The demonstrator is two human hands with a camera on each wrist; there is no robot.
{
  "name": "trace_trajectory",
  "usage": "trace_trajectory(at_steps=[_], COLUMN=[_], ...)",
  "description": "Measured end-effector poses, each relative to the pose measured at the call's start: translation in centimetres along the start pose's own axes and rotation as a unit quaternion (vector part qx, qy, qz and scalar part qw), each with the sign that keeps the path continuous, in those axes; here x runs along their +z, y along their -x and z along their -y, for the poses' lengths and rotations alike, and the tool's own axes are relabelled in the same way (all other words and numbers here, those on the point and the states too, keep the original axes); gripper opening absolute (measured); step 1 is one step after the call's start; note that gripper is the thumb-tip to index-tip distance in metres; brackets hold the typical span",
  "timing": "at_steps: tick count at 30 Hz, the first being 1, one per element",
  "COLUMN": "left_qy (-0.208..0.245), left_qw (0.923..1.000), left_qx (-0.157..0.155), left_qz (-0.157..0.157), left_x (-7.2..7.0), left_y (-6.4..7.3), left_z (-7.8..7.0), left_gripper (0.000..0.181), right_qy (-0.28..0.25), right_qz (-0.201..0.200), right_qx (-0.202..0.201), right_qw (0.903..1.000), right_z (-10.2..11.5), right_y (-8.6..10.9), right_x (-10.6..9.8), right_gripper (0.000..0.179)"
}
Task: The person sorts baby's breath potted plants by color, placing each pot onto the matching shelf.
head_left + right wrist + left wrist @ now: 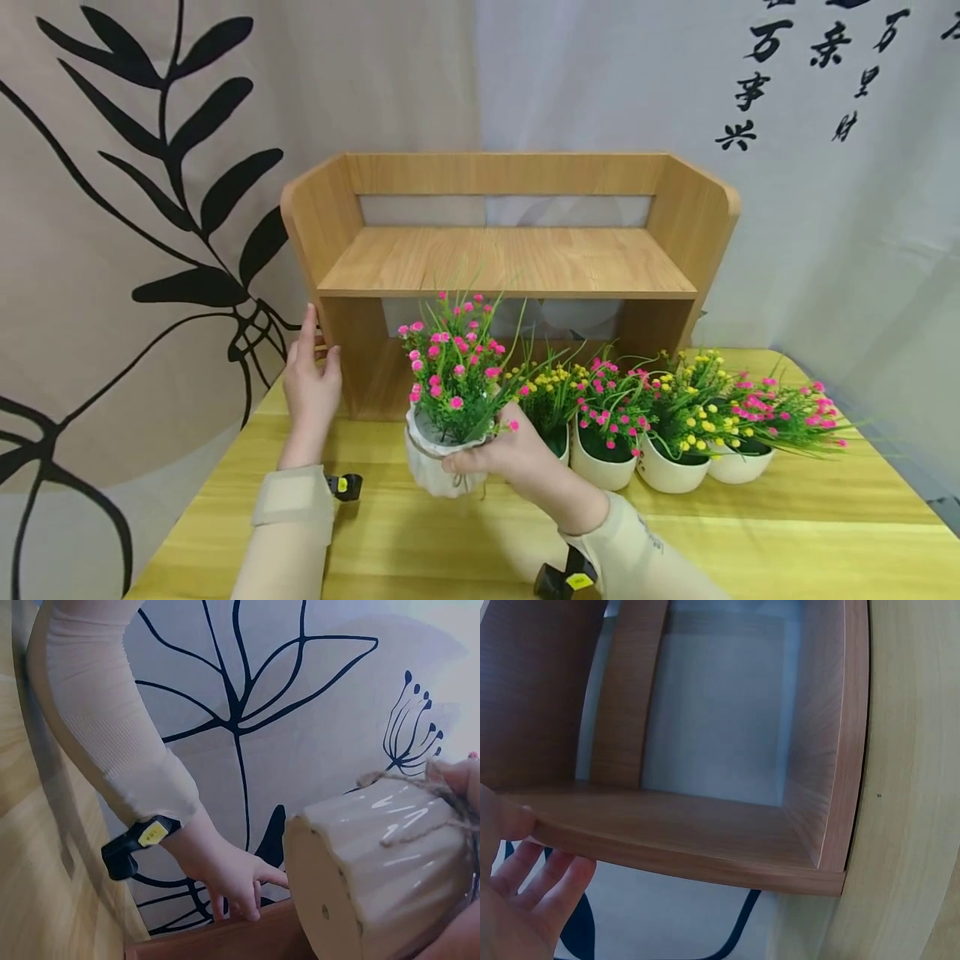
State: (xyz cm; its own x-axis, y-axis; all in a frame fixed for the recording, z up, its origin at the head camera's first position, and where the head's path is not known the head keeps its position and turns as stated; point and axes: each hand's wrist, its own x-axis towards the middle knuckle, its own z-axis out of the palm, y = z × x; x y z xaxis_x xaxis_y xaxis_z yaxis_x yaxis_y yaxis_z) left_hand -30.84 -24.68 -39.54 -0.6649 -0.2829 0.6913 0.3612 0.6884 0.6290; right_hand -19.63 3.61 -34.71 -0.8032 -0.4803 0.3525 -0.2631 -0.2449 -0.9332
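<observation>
My left hand (311, 392) grips the left side panel of a two-tier wooden shelf (495, 254); in the left wrist view the thumb lies at the panel's edge with the fingers (564, 889) on its outer face. In front of the lower tier, my right hand (528, 458) holds a white fluted pot (429, 468) of pink artificial flowers (457, 367) by its side, almost upright. Brown twine (420, 832) is tied round this pot. Its flat base, with a small hole, shows in the right wrist view, raised off the table.
Several cream pots with yellow and pink flowers (675, 475) stand in a row on the wooden table (420, 554), before the shelf's right half. Their grass leans outward. Behind the shelf hangs a curtain (600, 75) with black leaf prints and writing.
</observation>
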Motion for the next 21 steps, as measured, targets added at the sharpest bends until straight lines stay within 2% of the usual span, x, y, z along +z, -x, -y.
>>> trace_trajectory(at_steps=[6, 13, 21], left_qy=[-0.005, 0.001, -0.004], left_qw=[1.0, 1.0, 1.0], left_qx=[-0.001, 0.002, 0.007], left_qz=[0.004, 0.007, 0.003], left_x=[-0.3, -0.1, -0.3], left_y=[0.0, -0.2, 0.0], left_z=[0.0, -0.2, 0.1], left_gripper=[0.075, 0.075, 0.075], right_qy=[0.026, 0.074, 0.098], right_qz=[0.025, 0.027, 0.015], right_qx=[-0.023, -0.016, -0.017], right_qw=[0.9991, 0.9968, 0.9949], right_z=[1.4, 3.2, 5.3], right_y=[-0.4, -1.2, -2.3], right_x=[-0.7, -1.9, -2.9], right_gripper=[0.06, 0.058, 0.068])
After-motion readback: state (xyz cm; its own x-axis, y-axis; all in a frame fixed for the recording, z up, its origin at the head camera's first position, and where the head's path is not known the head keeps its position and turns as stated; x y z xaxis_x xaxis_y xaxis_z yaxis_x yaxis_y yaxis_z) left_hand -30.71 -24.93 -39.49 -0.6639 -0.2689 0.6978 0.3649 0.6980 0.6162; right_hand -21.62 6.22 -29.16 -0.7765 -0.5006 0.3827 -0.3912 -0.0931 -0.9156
